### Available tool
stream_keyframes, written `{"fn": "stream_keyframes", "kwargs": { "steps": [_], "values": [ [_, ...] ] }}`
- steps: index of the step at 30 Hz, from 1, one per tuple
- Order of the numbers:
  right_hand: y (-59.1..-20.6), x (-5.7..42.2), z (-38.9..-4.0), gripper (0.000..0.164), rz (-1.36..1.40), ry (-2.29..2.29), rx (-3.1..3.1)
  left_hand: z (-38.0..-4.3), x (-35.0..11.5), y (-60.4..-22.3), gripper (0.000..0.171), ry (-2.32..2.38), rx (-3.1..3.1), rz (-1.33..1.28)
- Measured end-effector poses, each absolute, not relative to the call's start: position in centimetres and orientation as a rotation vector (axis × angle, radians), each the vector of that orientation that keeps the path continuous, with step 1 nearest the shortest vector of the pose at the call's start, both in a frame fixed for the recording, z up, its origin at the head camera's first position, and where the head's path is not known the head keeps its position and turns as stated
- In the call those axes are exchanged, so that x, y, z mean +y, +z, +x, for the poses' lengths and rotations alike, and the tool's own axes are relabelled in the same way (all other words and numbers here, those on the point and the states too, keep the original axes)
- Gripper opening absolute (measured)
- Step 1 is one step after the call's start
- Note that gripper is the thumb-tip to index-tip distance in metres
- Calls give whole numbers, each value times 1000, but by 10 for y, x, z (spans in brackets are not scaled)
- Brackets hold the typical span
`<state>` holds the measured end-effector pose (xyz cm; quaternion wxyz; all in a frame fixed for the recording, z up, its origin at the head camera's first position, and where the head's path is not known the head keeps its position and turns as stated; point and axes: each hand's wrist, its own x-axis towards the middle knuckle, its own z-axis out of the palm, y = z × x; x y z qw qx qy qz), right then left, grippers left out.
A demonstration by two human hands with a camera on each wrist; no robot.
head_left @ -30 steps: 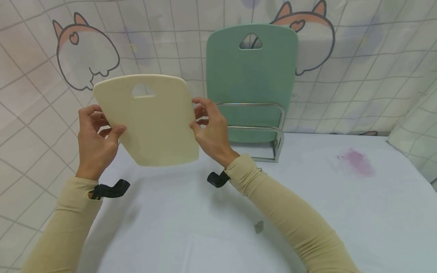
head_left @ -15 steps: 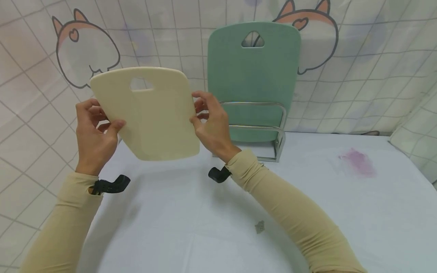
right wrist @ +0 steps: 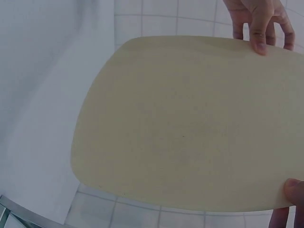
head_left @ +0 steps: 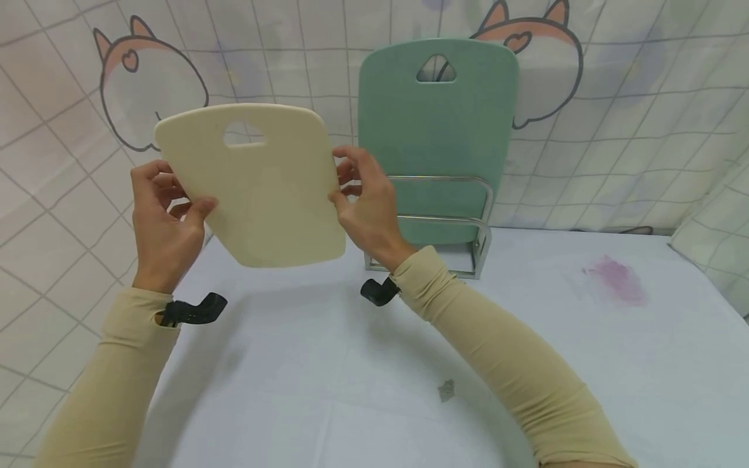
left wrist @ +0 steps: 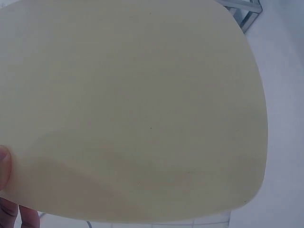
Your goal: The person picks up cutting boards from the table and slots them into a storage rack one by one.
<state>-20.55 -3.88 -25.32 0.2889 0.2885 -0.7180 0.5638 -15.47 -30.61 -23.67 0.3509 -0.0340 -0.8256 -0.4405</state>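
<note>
A cream cutting board (head_left: 275, 188) with a cut-out handle hole near its top edge is held up above the white table in the head view. My left hand (head_left: 166, 224) pinches its left edge, thumb on the near face and fingers behind. On the opposite edge my right hand (head_left: 371, 201) pinches the board the same way. Both wrist views are mostly filled by the board's plain face; in the right wrist view the left hand (right wrist: 261, 21) shows at the top edge. Behind the right hand, a green cutting board (head_left: 435, 130) stands upright in a metal rack (head_left: 482, 227).
The white table (head_left: 556, 338) carries a pink stain (head_left: 617, 279) at the right and a small grey patch (head_left: 446, 390) near the front. A tile-patterned curtain (head_left: 632, 143) with cartoon animals hangs behind and along the left.
Both hands have raised the cream cutting board slightly higher, keeping the same grip. The green board and rack stay in place.
</note>
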Motion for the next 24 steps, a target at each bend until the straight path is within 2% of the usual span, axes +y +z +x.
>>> {"fn": "stream_keyframes", "kwargs": {
  "steps": [24],
  "values": [
    [-253,-35,-215,52,741,1518,-1912,-163,-299,-236,55,-1131,-2109,-106]
  ]
}}
